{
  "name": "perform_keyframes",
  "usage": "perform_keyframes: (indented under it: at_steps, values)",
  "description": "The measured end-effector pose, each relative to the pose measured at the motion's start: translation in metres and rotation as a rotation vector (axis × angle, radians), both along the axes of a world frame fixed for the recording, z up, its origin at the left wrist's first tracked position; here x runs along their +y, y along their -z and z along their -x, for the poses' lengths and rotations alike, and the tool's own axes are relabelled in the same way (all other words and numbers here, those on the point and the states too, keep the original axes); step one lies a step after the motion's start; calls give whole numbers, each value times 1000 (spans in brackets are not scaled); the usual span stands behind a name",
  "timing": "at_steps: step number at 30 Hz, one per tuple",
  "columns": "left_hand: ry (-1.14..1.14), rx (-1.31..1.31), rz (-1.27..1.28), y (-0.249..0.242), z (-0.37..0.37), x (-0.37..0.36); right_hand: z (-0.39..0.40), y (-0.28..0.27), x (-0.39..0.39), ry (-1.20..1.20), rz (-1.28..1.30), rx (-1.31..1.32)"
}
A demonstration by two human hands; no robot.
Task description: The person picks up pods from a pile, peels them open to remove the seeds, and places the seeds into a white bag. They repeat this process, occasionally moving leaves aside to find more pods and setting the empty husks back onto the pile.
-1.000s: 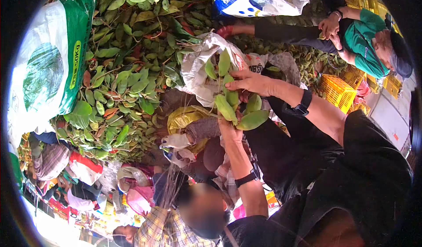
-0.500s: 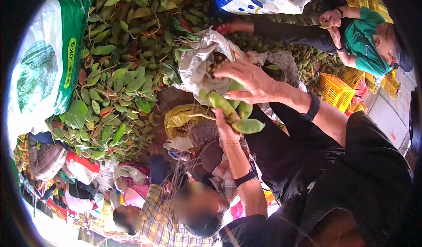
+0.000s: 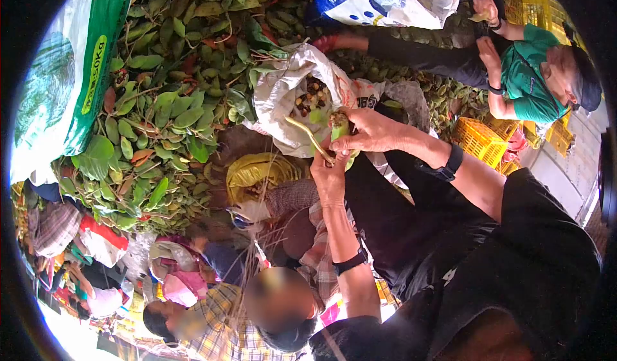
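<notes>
My left hand point(image 3: 329, 178) is closed around a pale bare twig point(image 3: 302, 128) that sticks out toward the sack. My right hand point(image 3: 376, 131) pinches a green piece with a rough brown end point(image 3: 339, 124); whether it is folded leaf or something else is hard to tell. More green shows between the two hands, which nearly touch. Just beyond them, an open white sack point(image 3: 276, 107) holds small brown and pale pieces point(image 3: 313, 96).
A big heap of leafy cuttings point(image 3: 173, 104) spreads ahead. Around it stand a green-and-white sack point(image 3: 83, 72), a blue-and-white sack point(image 3: 385, 1), a yellow sack point(image 3: 257, 171) and yellow crates point(image 3: 482, 139). A person in a green shirt point(image 3: 530, 65) sits right; other people sit left.
My right hand has come down from above the sack to meet my left, and now grips the green piece. The broad leaves that spread from my left hand are mostly out of sight.
</notes>
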State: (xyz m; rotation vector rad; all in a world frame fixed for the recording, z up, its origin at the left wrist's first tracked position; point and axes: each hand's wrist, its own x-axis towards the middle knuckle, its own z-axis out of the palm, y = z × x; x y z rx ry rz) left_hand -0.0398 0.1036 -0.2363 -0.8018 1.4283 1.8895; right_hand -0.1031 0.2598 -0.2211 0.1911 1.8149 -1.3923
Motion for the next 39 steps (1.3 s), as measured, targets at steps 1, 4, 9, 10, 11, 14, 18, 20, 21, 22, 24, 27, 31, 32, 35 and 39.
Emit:
perform_keyframes:
  at_steps: [1,4,9,10,11,14,18,20,21,22,24,27,31,32,35,39]
  values:
    - [4,24,9,-1,0,1,0,1,1,77,107,-59]
    - [-70,-80,-43,-1,-5,6,3,-4,1,-21,-63,-25]
    - [-201,-306,-275,-5,1,-11,6,0,8,143,260,-269]
    - [-250,-282,-338,4,-1,-13,4,2,10,65,227,-189]
    - [-251,-280,-341,8,-3,-12,3,3,13,-13,190,-106]
    - [-320,-375,-640,9,-1,-3,-2,2,12,225,451,-455]
    - [-163,-355,-411,6,4,-1,-7,1,14,377,423,-383]
    - [-189,-339,-306,0,8,6,-12,3,12,414,428,-389]
    - [-215,-322,-199,-1,8,10,-14,4,12,450,434,-395]
    - [-234,-328,-136,-3,8,13,-12,0,11,462,447,-392]
    - [-246,-315,-177,1,3,10,-18,7,15,428,473,-376]
    - [-249,-301,-220,6,-3,7,-16,5,14,338,456,-311]
    - [-148,-189,-252,-5,-6,8,-14,4,14,408,372,-386]
    - [-81,-80,-137,-3,-8,12,-14,4,14,423,374,-388]
    - [-63,-48,-40,-4,-8,14,-15,8,14,257,259,-262]
    - [-88,-21,-119,-1,-7,8,-16,9,14,262,315,-263]
